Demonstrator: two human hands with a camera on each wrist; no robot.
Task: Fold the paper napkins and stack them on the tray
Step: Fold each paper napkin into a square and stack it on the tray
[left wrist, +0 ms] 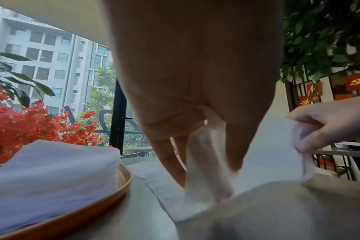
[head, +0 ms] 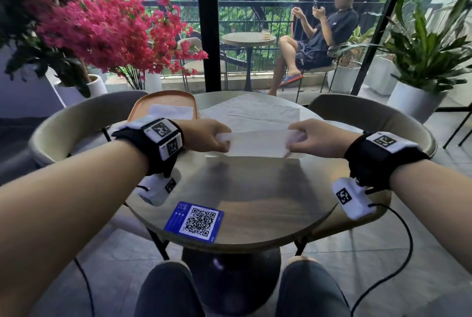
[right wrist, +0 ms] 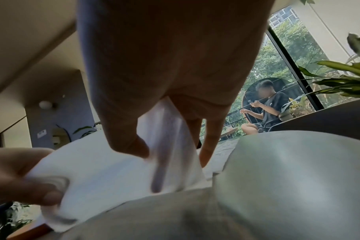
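A white paper napkin (head: 258, 143) is stretched between my two hands just above the round table (head: 245, 204). My left hand (head: 219, 139) pinches its left end, and my right hand (head: 293, 141) pinches its right end. The wrist views show the same napkin (left wrist: 271, 155) (right wrist: 105, 164) raised, its lower part still on the table. An orange tray (head: 163, 102) sits at the far left of the table with a stack of folded napkins (head: 171, 112) (left wrist: 51, 175) on it. More unfolded napkins (head: 250, 112) lie flat beyond my hands.
A blue QR-code card (head: 194, 221) lies near the table's front edge. Grey chairs (head: 76, 122) flank the table on both sides. A pink flowering plant (head: 107, 28) stands at the back left, a potted green plant (head: 419, 61) at the right. A seated person (head: 321, 40) is outside on the balcony.
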